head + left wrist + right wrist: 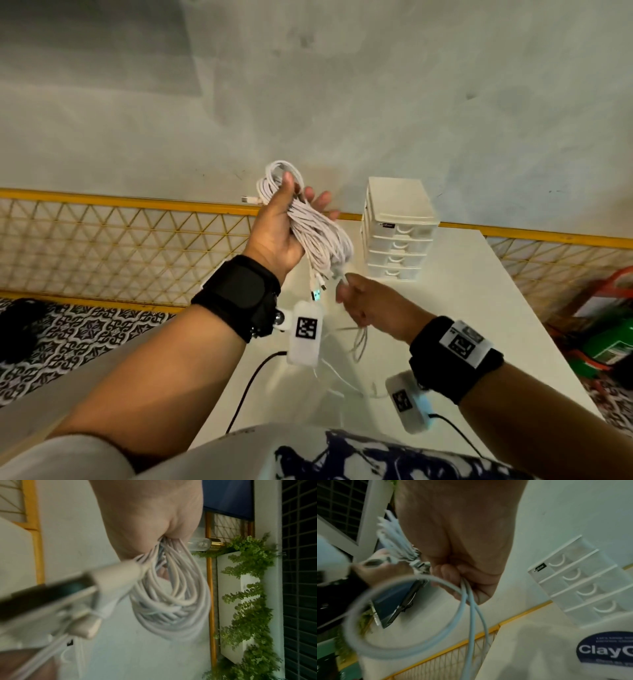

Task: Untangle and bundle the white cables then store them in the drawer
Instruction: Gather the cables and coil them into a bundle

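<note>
A thick coil of white cables (pixel 310 224) hangs in my raised left hand (pixel 281 222), thumb over the top loops and fingers behind. In the left wrist view the coil (pixel 173 604) loops down from the palm, with blurred USB plugs (pixel 102 588) close to the lens. Loose plug ends (pixel 317 289) dangle below the coil. My right hand (pixel 363 301) grips a loose white strand (pixel 358 342) just under the coil; the right wrist view shows the fingers curled round that strand (pixel 471 608). The small white drawer unit (pixel 399 229) stands on the table with all drawers closed.
The white table (pixel 479 308) runs to a yellow lattice railing (pixel 120 233) at its far edge. Black wires (pixel 250 383) and thin white strands (pixel 342 380) lie on the table near my body. Red and green items (pixel 609 339) sit on the floor at right.
</note>
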`<state>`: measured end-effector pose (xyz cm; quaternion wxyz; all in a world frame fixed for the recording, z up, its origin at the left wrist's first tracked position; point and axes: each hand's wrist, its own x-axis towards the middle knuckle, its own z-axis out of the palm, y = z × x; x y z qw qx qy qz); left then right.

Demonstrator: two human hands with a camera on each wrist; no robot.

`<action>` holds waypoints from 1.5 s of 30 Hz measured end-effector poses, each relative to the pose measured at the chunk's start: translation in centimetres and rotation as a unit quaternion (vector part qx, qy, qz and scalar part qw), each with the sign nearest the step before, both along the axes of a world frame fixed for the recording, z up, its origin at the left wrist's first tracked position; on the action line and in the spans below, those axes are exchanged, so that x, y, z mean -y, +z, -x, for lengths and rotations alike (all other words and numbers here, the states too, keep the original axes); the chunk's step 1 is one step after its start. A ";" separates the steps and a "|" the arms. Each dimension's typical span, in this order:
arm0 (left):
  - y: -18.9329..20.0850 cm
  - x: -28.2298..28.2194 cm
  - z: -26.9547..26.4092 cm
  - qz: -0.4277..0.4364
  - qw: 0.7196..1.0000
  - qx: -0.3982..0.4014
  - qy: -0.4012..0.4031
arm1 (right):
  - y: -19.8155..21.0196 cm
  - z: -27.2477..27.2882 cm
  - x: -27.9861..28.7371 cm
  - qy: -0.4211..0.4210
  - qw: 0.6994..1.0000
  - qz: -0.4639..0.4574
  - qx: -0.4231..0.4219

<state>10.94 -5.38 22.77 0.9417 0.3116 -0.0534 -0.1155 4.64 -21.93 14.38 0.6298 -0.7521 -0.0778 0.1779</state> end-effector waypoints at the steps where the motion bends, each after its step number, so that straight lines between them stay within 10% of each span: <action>1: 0.3 -0.1 -0.2 0.018 0.999 -0.018 0.032 | -0.3 0.4 -0.3 0.024 0.999 0.039 0.003; 7: 1.0 -1.5 -1.9 -0.109 0.958 -0.014 0.265 | -1.0 1.7 -0.4 0.073 0.961 0.266 0.011; 13: -0.6 -0.7 -0.9 -0.470 0.798 0.203 0.319 | 3.7 1.5 0.9 0.015 0.981 0.175 0.077; 24: -2.4 1.1 1.1 -0.554 0.777 0.258 0.152 | 10.9 0.1 0.9 0.003 0.969 0.182 0.165; 45: -1.9 2.2 5.1 -0.460 0.848 0.254 -0.064 | 12.9 -1.9 0.6 -0.139 0.920 0.142 0.339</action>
